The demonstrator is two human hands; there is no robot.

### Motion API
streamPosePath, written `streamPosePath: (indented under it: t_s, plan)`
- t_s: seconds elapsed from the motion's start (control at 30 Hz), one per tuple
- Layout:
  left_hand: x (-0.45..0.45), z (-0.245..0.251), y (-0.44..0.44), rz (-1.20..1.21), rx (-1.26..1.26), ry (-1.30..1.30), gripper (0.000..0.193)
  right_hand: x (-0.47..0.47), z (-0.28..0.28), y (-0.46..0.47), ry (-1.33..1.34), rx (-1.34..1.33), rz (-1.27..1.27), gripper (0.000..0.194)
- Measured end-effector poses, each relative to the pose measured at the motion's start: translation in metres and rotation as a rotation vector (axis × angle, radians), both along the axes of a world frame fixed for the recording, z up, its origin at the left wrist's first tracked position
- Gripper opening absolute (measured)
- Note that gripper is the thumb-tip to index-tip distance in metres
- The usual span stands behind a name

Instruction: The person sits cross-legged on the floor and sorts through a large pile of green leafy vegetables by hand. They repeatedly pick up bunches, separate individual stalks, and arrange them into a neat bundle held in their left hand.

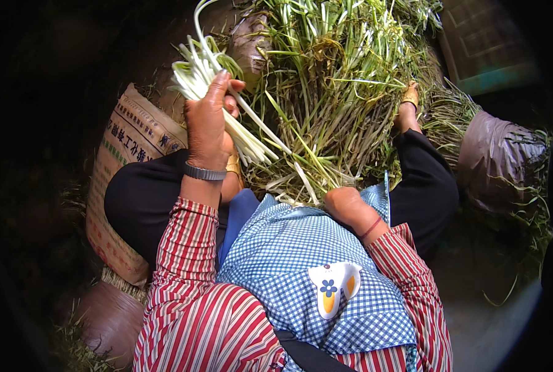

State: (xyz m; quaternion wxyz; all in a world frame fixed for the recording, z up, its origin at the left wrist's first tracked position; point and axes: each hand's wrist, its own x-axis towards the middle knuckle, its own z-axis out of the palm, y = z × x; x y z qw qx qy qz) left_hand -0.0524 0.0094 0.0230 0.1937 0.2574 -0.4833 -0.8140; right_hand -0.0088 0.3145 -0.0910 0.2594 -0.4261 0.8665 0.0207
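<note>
Raised at the upper left, my left hand (213, 121) grips a bunch of peeled, pale green-white stalks (246, 137). One long stalk in the bunch curls up past the top of the view. My right hand (348, 204) is low, at the top of my blue checked apron (295, 246), closed around thin yellow-green leaves (320, 167) that fan up and to the left. Its fingers are mostly hidden under the back of the hand. A large heap of unpeeled green stalks with brownish stems (332, 93) lies before me, between my feet.
A printed sack (132, 135) bearing writing lies by my left knee. Plastic-wrapped stalk bundles stand to the right (499, 158) and lower left (109, 321). Another plastic wrapping (251, 42) is beside the heap. A dark panel with a teal edge (494, 46) is at upper right.
</note>
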Motion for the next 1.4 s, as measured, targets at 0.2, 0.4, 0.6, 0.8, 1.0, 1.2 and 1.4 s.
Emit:
streamPosePath:
  t_s: [0.2,0.4,0.6,0.8,1.0,1.2,1.4]
  plan:
    - [0.013,-0.009,0.016,-0.134,0.059,-0.052,0.013,-0.030,0.060,-0.036,-0.617,-0.816,-0.615,0.035]
    - [0.018,-0.009,0.031,-0.220,0.118,-0.081,0.021,-0.025,0.094,-0.079,-0.948,-0.934,-0.687,0.018]
    - [0.027,-0.015,0.037,-0.264,0.070,-0.170,0.024,-0.021,0.083,-0.081,-0.966,-0.908,-0.633,0.020]
    - [0.026,-0.013,0.037,-0.368,0.315,-0.109,0.031,-0.050,0.071,-0.073,-0.910,-0.882,-0.662,0.025]
    - [0.017,0.003,0.008,-0.050,0.314,0.129,0.032,-0.138,0.014,-0.053,-0.024,-0.832,-0.970,0.034]
    - [0.014,0.005,0.009,-0.077,0.363,0.095,0.032,-0.173,-0.003,-0.075,0.177,-0.505,-0.997,0.029]
    - [0.012,0.008,0.020,-0.105,0.360,-0.038,0.029,-0.131,0.041,-0.075,-0.096,-0.867,-0.909,0.019]
